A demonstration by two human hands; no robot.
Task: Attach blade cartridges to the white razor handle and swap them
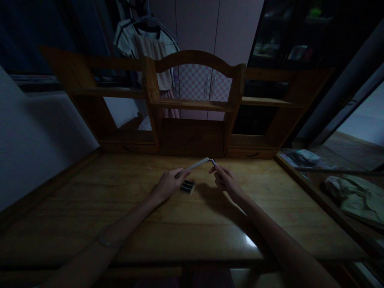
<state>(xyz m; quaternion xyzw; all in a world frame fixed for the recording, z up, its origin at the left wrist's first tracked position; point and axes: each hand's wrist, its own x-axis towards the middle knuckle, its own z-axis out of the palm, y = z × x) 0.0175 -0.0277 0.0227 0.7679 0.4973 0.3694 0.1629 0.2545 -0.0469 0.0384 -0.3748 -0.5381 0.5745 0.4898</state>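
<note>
My left hand [170, 184] is closed round the lower end of a pale, slim stick-like object [196, 164], which slants up to the right. At its upper tip, my right hand [224, 178] pinches a small dark, shiny piece [213, 162]. The two objects meet or nearly meet; I cannot tell which. Both are held above the wooden desk [135, 232]. Beside my left hand, a small pack of dark cylinders [187, 186] lies on the desktop, partly covered by the fingers.
A wooden shelf unit [192, 105] stands along the desk's back edge. Plastic-wrapped items [306, 157] lie beyond the right edge, with a light cloth [357, 196] nearer. Clothes [153, 50] hang behind the shelf. A wall borders the left side.
</note>
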